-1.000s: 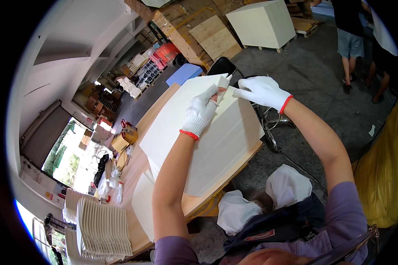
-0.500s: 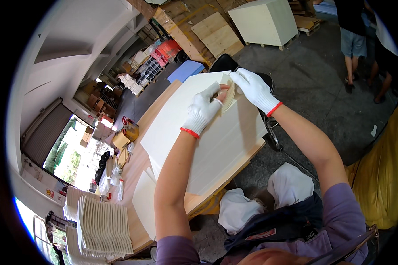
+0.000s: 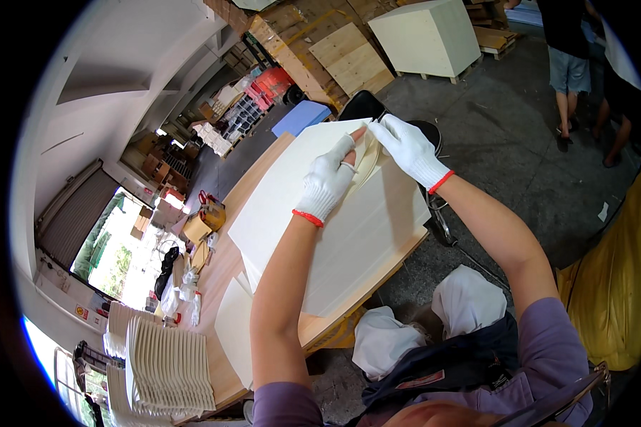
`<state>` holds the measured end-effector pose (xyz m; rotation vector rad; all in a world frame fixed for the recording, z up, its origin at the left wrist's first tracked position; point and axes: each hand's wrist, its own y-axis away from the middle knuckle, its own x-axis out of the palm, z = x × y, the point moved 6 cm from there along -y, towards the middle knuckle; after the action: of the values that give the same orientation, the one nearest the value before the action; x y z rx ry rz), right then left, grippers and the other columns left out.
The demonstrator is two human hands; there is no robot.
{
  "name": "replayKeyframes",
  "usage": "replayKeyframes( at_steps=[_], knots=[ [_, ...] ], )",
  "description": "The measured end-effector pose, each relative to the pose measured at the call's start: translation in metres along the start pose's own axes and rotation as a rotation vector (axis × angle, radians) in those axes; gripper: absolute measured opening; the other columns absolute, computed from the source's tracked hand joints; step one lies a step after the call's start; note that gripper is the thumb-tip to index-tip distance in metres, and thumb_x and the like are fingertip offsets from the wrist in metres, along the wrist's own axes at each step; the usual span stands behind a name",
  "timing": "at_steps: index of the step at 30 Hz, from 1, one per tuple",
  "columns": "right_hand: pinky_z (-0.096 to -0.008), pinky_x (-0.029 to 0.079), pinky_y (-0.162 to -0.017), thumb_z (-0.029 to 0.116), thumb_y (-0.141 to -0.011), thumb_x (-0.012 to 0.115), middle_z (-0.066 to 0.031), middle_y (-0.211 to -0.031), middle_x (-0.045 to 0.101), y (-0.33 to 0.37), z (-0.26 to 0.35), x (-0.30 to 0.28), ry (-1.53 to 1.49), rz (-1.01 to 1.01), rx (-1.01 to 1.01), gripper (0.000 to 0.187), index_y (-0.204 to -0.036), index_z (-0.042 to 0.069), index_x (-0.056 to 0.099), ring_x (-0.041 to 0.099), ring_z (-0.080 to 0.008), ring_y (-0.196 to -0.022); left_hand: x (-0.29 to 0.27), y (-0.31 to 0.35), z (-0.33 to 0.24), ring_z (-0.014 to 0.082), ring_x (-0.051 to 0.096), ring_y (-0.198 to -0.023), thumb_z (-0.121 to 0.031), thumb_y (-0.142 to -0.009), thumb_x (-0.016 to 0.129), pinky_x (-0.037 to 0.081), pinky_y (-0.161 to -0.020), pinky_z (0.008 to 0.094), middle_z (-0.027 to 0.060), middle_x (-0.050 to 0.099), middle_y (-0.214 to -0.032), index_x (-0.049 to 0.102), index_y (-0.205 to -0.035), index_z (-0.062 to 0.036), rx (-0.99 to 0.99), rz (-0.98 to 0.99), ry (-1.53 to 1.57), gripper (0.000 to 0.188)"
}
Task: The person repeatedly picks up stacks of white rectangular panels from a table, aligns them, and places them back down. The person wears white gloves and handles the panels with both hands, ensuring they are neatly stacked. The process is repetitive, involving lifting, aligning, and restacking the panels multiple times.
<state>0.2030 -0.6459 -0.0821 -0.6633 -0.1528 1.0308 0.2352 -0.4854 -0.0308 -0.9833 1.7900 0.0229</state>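
Large cream sheets lie stacked on the wooden table in front of me. At the stack's far right edge, one cream sheet is bent up into a curl. Both my hands wear white knitted gloves with red cuffs. My left hand is on the left of the curl, its bare thumb and index finger against the sheet. My right hand pinches the sheet's far edge, close to the left index fingertip. Glove and curl hide the exact finger contact.
Several stacked cream curved pieces stand at the table's near left. Tools and bags crowd its left side. A black chair and blue block are beyond the far end. People stand back right; yellow sheeting hangs at right.
My left index finger has straightened and slid farther along the sheet's edge. My right hand has moved slightly toward me, and the curl has opened a little.
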Motion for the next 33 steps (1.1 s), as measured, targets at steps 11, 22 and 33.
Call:
replayKeyframes(
  at_steps=[11,22,33],
  knots=[
    [-0.0342,0.045,-0.069,0.037,-0.103,0.046,-0.0101,-0.076,0.054,-0.003,-0.015,0.003,0.036,-0.025,-0.004,0.039,-0.093,0.001,0.055,0.053,-0.0179,-0.071,0.006,-0.002,0.003,0.0173,0.067,-0.075,-0.028,-0.089,0.071,0.052,-0.072,0.0331,0.0101,0.071,-0.093,0.065,-0.121,-0.0158,-0.140,0.153,-0.040,0.035],
    [-0.0433,0.047,-0.067,0.063,-0.092,0.050,-0.0141,-0.081,0.067,0.000,0.010,-0.027,0.497,0.171,0.064,0.058,-0.086,0.006,0.061,0.064,-0.0340,-0.078,0.001,0.001,0.005,0.0191,0.065,-0.076,-0.022,-0.099,0.051,0.050,-0.072,0.0332,0.0102,0.067,-0.084,0.064,-0.127,-0.0222,0.040,0.011,-0.112,0.031],
    [-0.0424,0.049,-0.072,0.039,-0.097,0.050,-0.0130,-0.086,0.065,-0.008,0.013,-0.008,0.263,0.147,-0.200,0.033,-0.099,0.007,0.062,0.062,-0.0347,-0.081,0.006,-0.001,0.001,0.0188,0.064,-0.074,-0.020,-0.099,0.048,0.050,-0.072,0.0341,0.0106,0.065,-0.081,0.067,-0.120,-0.0207,-0.029,0.112,-0.095,0.028]
  ],
)
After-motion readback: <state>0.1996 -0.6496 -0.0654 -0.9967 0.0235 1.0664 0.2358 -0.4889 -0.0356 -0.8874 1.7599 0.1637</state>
